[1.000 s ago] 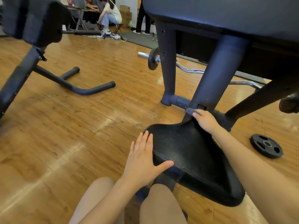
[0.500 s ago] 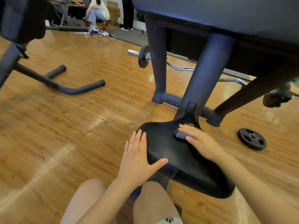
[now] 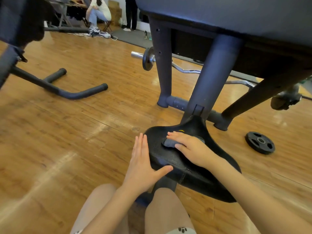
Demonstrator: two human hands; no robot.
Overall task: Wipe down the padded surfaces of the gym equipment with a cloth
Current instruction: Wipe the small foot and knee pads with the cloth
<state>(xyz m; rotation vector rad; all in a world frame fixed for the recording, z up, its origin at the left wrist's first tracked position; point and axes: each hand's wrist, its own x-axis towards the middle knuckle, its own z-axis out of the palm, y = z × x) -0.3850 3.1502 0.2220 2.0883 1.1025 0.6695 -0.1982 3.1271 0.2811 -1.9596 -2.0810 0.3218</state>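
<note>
A black padded seat (image 3: 217, 159) sits low on a dark metal frame in the lower middle of the head view. My right hand (image 3: 190, 146) lies flat on top of the seat and presses a small grey cloth (image 3: 169, 143) against the padding, fingers stretched out to the left. My left hand (image 3: 143, 164) rests flat against the seat's left edge, fingers straight and the thumb lying along the front rim. A large dark pad (image 3: 236, 16) of the same machine hangs overhead at the top right.
A curl bar (image 3: 184, 70) with a plate lies on the wooden floor behind the frame legs. A loose black weight plate (image 3: 260, 142) lies at the right. Another machine's base (image 3: 55, 88) stands at the left. People sit and stand at the far back. My knees are below.
My right hand has slid the cloth from the narrow far end of the seat toward me and leftward, onto the middle of the pad. My left hand stays on the seat's left edge.
</note>
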